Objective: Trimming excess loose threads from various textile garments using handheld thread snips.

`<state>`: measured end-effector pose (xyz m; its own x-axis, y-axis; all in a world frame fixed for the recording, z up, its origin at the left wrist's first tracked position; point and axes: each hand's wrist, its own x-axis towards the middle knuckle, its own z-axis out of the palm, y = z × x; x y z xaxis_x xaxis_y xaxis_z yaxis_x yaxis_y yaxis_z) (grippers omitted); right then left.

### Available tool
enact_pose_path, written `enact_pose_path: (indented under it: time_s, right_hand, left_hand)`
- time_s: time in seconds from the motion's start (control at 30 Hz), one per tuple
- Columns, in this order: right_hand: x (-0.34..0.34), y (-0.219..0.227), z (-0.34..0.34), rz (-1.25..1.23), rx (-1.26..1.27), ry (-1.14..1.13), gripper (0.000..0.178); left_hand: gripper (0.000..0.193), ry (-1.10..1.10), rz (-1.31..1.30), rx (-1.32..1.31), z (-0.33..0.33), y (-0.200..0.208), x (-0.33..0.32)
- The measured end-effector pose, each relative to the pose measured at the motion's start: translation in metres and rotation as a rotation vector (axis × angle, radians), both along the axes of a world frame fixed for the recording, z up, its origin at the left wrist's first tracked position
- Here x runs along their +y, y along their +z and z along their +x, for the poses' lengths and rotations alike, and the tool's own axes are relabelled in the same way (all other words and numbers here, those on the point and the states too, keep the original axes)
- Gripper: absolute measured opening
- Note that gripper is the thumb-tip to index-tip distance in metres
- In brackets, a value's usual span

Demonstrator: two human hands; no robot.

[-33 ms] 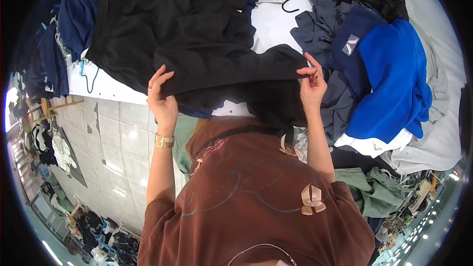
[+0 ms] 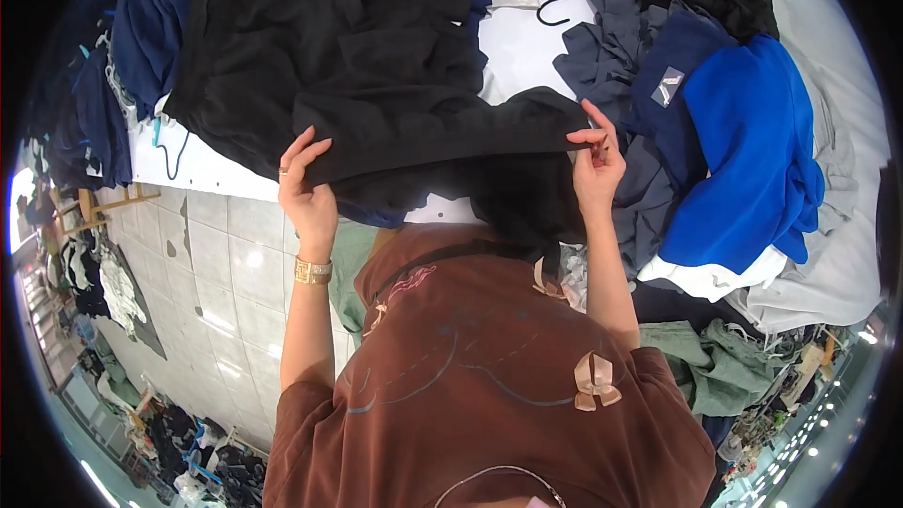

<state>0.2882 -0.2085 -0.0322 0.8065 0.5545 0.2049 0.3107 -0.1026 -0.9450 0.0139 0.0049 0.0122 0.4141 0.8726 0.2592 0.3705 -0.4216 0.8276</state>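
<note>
A black garment (image 2: pixel 329 28) lies spread over the white table (image 2: pixel 522 52), with its near edge lifted into a long band toward me. At the band's left end, my left hand (image 2: pixel 308 179) pinches the cloth between fingers and thumb; a gold watch sits on that wrist. My right hand (image 2: pixel 599 169) grips the other end, its index finger raised along the fabric. Between the two hands the band is drawn nearly straight, and more black cloth hangs beneath it. The garment's exact kind is hard to make out.
Right of the garment, a bright blue garment (image 2: pixel 752 141) lies by a navy one (image 2: pixel 682 85) and crumpled dark grey cloth (image 2: pixel 640 198). Navy clothes (image 2: pixel 150 38) hang at the left table edge. Below are floor tiles (image 2: pixel 226 273); green cloth (image 2: pixel 724 367) lies at lower right.
My left hand has shifted very slightly to the left. Both hands keep hold of the black garment, and nothing else visibly differs.
</note>
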Motion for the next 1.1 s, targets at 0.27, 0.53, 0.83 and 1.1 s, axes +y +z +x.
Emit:
enact_pose_path:
  time_s: [0.27,0.53,0.83,1.1]
  right_hand:
    - [0.02,0.032,0.017,0.248,0.433,0.056,0.016]
    - [0.048,0.126,0.099,-0.165,0.602,0.323,0.012]
    - [0.082,0.126,0.13,0.23,0.785,0.655,0.048]
    - [0.092,0.15,0.134,0.211,0.702,0.699,0.044]
  left_hand:
    - [0.049,-0.126,-0.125,-0.179,0.005,0.022,0.017]
    - [0.028,-0.304,0.137,0.077,0.026,0.094,0.071]
    - [0.031,-0.309,-0.721,-0.442,0.059,0.109,0.093]
    - [0.038,-0.275,-0.726,-0.419,0.061,0.112,0.11]
